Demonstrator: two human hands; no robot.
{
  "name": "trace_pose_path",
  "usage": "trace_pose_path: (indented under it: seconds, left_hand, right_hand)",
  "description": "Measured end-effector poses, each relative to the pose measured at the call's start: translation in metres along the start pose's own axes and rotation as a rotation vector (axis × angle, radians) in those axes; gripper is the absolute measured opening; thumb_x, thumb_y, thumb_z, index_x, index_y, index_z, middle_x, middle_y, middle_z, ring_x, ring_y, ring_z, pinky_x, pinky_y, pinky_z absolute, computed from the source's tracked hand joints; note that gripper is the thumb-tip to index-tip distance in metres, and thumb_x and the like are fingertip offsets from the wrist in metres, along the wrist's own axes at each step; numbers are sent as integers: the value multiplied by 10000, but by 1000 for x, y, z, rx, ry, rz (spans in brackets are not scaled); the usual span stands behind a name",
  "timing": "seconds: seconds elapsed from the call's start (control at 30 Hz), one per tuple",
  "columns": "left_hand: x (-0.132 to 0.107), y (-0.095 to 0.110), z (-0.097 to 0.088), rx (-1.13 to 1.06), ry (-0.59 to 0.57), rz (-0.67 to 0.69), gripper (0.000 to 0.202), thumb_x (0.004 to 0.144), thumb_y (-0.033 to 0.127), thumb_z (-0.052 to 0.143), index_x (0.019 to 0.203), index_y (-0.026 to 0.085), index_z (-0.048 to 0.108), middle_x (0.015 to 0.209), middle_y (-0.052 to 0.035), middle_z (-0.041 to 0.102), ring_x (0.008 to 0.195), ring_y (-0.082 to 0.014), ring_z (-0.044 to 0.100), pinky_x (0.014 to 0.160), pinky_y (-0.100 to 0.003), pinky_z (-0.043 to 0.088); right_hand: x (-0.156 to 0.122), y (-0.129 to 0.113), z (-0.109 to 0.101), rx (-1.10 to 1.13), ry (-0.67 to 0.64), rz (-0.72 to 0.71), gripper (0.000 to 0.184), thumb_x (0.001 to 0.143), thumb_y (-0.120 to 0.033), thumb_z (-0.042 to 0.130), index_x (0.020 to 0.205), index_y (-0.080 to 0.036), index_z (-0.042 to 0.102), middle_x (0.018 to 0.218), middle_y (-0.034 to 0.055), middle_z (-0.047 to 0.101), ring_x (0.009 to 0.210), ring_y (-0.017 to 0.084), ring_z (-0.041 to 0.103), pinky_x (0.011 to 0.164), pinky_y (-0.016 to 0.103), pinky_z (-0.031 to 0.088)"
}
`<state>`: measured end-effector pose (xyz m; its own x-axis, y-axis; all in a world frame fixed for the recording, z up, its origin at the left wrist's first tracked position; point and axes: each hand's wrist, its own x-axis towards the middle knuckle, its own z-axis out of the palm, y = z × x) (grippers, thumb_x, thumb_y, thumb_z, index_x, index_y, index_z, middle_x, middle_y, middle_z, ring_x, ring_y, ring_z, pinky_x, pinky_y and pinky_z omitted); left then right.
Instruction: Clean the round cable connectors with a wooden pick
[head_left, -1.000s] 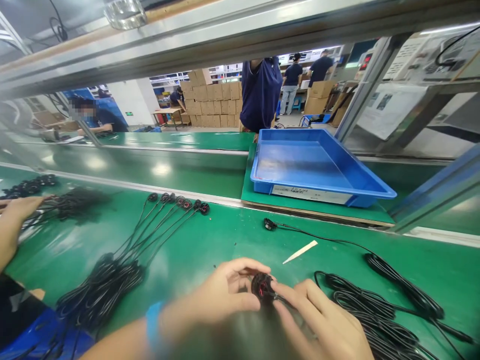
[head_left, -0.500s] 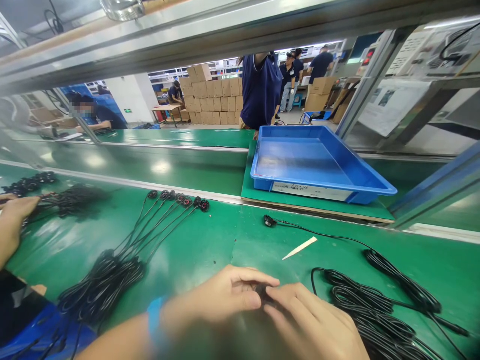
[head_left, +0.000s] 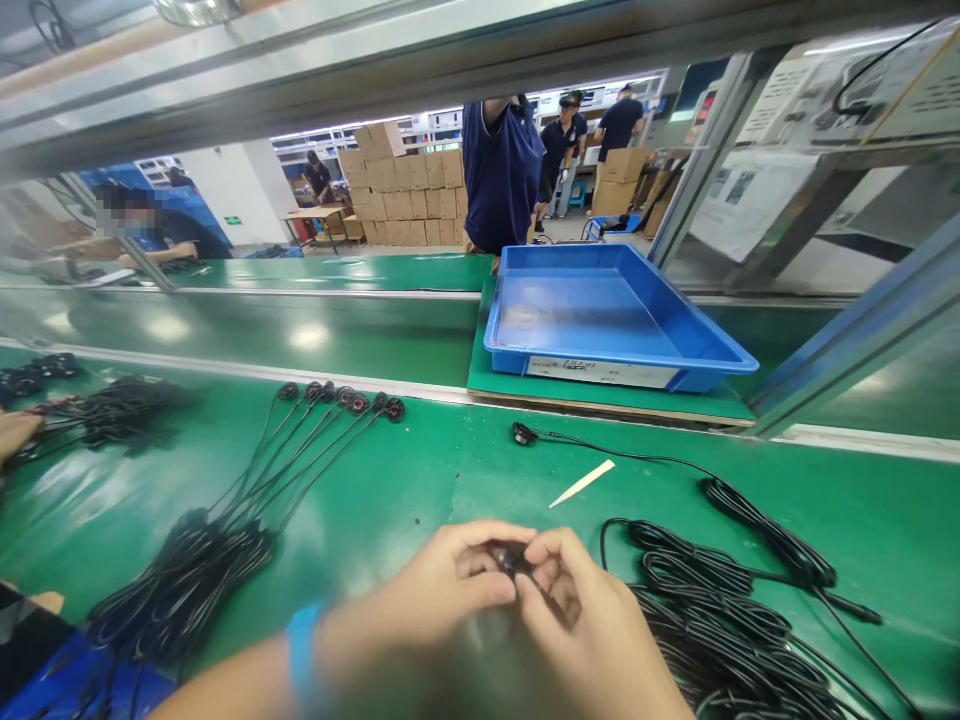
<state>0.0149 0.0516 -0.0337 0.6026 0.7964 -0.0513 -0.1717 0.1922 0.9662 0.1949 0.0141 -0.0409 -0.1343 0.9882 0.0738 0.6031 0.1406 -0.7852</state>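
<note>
My left hand (head_left: 450, 582) and my right hand (head_left: 592, 615) meet low in the middle of the view. Between their fingertips is a small black round part (head_left: 508, 560), glossy on one side, partly covered by the fingers. My left thumb and index finger pinch it from the left. From the right, my right thumb and bent fingers grip it. To the right lie several coiled black cables (head_left: 697, 575). Beyond my hands, one cable ends in a small black head (head_left: 523, 433), near a pale pointed strip (head_left: 583, 484).
At left, a bundle of black cables (head_left: 184, 575) has several round heads lined up. A blue tray (head_left: 622, 365) stands on a raised green board. A co-worker's hand (head_left: 16, 432) is at the left edge by more cables. A metal post (head_left: 862, 320) rises at right.
The view has shifted slightly, so the bench appears further left. My right fingers have curled and changed their hold on the black part. The co-worker's hand has moved toward the left edge.
</note>
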Motion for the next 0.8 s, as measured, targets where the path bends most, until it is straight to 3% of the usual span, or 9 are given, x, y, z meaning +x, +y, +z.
trace_pose_path:
  seconds: [0.17,0.27,0.33,0.43,0.53,0.63,0.8]
  left_hand:
    - [6,-9,-5,-253,52,-46,424,852,399,702,1220,196,641,1033,-103,694,911,-190,678,821,-293,507]
    - [8,-11,-6,-364,52,-69,472,828,437,717,1207,163,652,976,-121,704,795,-190,707,705,-264,526]
    - [9,-10,-7,-372,60,-74,497,812,452,730,1200,150,660,1035,-147,699,765,-180,709,665,-240,522]
    - [9,-8,-8,-355,63,-88,522,790,473,743,1190,146,669,1098,-159,675,731,-165,701,610,-217,511]
    - [9,-8,-9,-343,56,-119,547,773,503,746,1172,136,679,941,-112,680,665,-150,686,565,-204,504]
    - [8,-8,-9,-346,53,-137,564,763,525,746,1156,125,683,819,-77,666,613,-141,674,546,-202,504]
    - [7,-7,-9,-368,62,-99,529,768,506,749,1147,143,687,908,-100,678,638,-149,685,561,-213,511]
  right_hand:
    - [7,10,-21,-1,-161,-91,359,894,-313,527,1232,-276,413,783,-50,652,624,110,637,585,216,505]
    - [7,12,-29,-43,-161,-143,195,927,-332,506,1114,-278,496,812,-37,675,694,117,660,644,224,521]
    - [6,12,-29,-31,-119,-172,113,948,-353,492,997,-266,547,809,-26,676,684,118,657,631,218,517]
    - [4,10,-27,-2,28,-232,130,958,-353,502,944,-254,585,800,-15,667,666,117,639,613,213,506]
    - [3,7,-25,-3,139,-297,117,954,-329,520,952,-250,606,819,-5,654,672,117,627,622,213,503]
    - [4,6,-25,-15,171,-339,106,949,-309,529,988,-250,608,853,2,649,663,113,619,628,213,502]
    - [6,8,-27,-34,152,-369,93,931,-289,565,1006,-267,615,820,-24,659,651,100,626,608,183,507]
